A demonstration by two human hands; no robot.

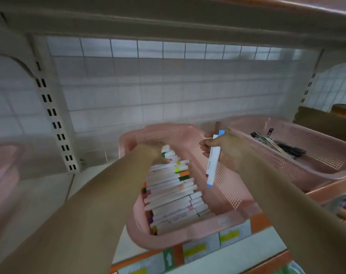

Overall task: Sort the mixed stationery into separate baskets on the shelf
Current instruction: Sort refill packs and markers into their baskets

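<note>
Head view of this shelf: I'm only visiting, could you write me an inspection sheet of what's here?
Surface: white shelf, price labels along its front edge.
Job's things: middle pink basket full of white markers; right pink basket holds dark items.
Clutter: nothing seen.
Hands: left hand down among the markers, grip blurred; right hand holds a blue-capped marker over the middle basket's right side.
Cables: nothing seen.
Surroundings: wire grid back panel, upper shelf overhead, blurred pink basket at left.
</note>
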